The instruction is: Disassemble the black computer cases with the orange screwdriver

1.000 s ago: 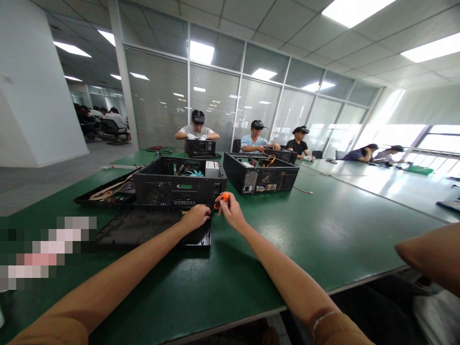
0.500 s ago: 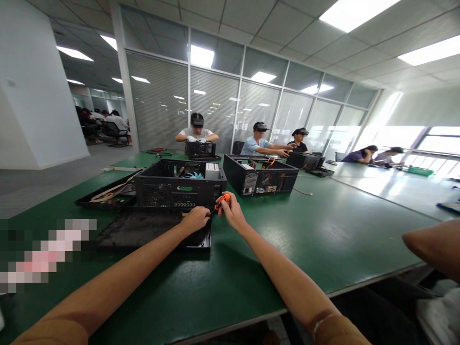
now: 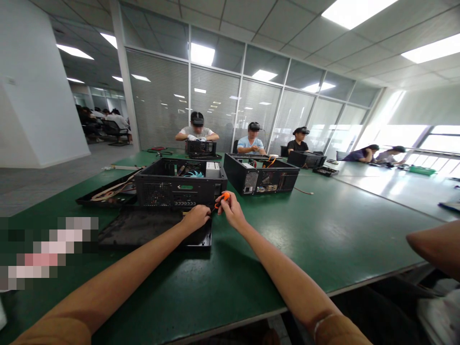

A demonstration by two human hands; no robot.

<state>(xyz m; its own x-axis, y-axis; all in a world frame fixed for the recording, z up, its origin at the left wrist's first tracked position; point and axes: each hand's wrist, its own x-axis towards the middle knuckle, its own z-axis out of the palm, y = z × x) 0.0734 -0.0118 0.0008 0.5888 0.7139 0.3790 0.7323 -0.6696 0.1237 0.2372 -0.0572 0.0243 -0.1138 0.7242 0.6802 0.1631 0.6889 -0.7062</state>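
Observation:
An open black computer case [image 3: 179, 188] lies on the green table [image 3: 323, 230] in front of me. A flat black side panel [image 3: 143, 227] rests on the table just before it. My right hand [image 3: 232, 211] is closed around an orange-handled screwdriver [image 3: 223, 197] at the case's near right corner. My left hand [image 3: 196, 218] sits curled beside it on the panel's far edge, fingertips pinched near the screwdriver tip; what they hold is too small to see.
A second open case [image 3: 260, 175] stands to the right behind mine. A black tray with cables [image 3: 108, 191] lies to the left. Three people sit across the table with more cases [image 3: 201, 147]. Another person's arm [image 3: 436, 247] enters at the right edge.
My hands stay at the case corner with the screwdriver. Across the table, the person in the blue shirt has drawn an outstretched arm back.

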